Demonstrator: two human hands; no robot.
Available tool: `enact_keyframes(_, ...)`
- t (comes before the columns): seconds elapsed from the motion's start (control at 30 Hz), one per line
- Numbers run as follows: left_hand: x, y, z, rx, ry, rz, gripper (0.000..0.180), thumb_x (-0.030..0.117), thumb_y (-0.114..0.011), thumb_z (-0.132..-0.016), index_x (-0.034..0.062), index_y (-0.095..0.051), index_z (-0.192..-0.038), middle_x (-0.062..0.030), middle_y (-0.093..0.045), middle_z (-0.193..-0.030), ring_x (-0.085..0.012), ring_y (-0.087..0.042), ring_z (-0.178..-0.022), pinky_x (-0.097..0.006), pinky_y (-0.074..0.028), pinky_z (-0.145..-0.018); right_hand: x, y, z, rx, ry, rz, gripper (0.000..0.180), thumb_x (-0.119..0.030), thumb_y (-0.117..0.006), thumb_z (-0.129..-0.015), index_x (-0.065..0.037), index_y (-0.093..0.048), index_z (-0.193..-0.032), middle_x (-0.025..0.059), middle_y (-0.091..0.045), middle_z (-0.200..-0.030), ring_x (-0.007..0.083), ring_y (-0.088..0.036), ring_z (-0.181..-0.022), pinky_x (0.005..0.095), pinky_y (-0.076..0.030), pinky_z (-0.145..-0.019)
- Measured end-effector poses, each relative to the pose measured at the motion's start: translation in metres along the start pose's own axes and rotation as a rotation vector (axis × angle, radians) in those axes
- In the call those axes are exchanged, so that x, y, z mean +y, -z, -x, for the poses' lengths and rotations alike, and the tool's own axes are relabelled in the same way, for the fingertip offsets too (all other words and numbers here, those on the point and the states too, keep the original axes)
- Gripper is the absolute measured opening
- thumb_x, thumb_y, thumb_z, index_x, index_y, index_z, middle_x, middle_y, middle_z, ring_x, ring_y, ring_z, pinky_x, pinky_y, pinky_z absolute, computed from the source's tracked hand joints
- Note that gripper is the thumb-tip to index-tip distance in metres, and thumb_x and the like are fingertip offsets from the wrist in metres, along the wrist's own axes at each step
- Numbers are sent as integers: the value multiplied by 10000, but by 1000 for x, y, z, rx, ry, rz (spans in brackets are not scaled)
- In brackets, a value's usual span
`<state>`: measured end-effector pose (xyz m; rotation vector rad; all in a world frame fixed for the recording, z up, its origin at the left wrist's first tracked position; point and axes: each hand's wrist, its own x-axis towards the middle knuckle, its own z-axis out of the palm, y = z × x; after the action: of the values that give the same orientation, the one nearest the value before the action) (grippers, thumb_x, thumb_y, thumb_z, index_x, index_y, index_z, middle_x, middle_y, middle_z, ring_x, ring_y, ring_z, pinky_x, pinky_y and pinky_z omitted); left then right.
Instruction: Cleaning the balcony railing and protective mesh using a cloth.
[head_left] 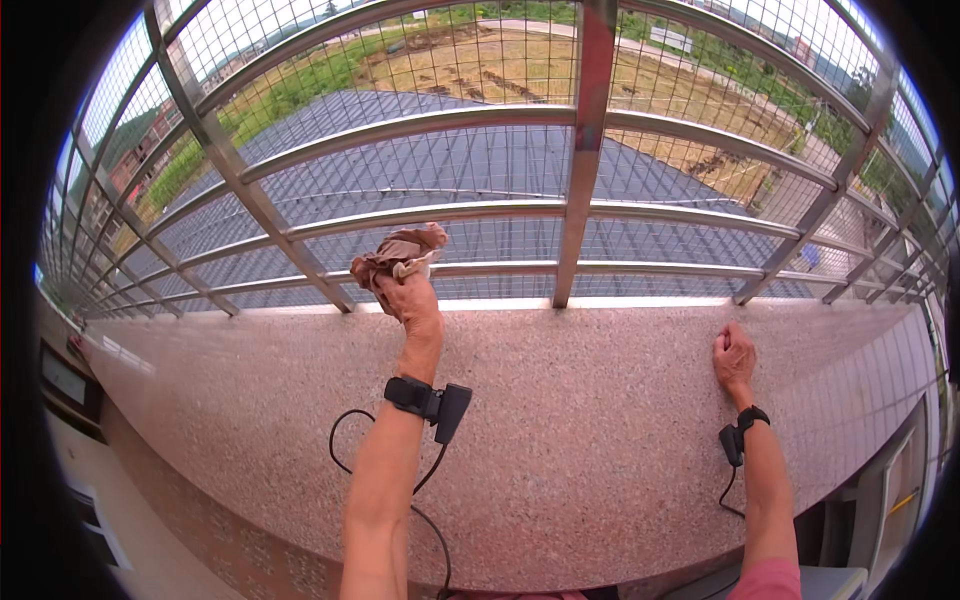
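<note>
My left hand (408, 298) is closed around a crumpled brown cloth (395, 252). The cloth is up against the lower bars of a metal railing (480, 210), just above the far edge of the sill; whether it wraps a bar is hidden by the hand. On the right, my right hand (735, 357) rests on the speckled pinkish stone sill (580, 420), its fingers curled in. What those fingers hold, if anything, does not show. Each wrist wears a black strap with a small black device and a cable.
Wire mesh backs the bars, and an upright post (583, 150) stands near the middle. Beyond lie a dark ribbed roof (380, 150) and a grassy field. A black cable (433, 530) loops over the sill by my left forearm. A window frame (895, 480) is at the lower right.
</note>
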<state>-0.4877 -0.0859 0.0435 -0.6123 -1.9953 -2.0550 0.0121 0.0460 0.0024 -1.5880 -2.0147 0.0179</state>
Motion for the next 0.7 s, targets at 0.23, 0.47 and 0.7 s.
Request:
enact_keyframes(0.23,-32,11,-19,1,18,219,561,281,-573,-919,76,-294,-1361,-133,-419,-1297,-262,-479,-1142,-373,-462,-916,-11,-3,-2,13,11,-65,43,-96,-542,-795,-56,-551,-809,156,-566,-695,320,-580,-646,399,-462,-619)
enact_keyframes(0.47,12,78,-33,-447,507,749,297,289,-528,-950,138,-523,-1205,-29,-537,-1205,-179,-520,-1079,-382,-482,-859,-2,0,2,-30,-8,-92,45,-101,-540,-791,-57,-545,-802,154,-563,-686,318,-576,-636,404,-459,-617)
enact_keyframes(0.7,85,-28,53,-375,344,794,177,215,-564,-934,99,-569,-1068,17,-533,-986,-71,-520,-901,-229,-469,-779,4,0,-3,-3,18,-61,41,-83,-527,-790,-43,-528,-798,149,-535,-669,291,-545,-598,396,-435,-583)
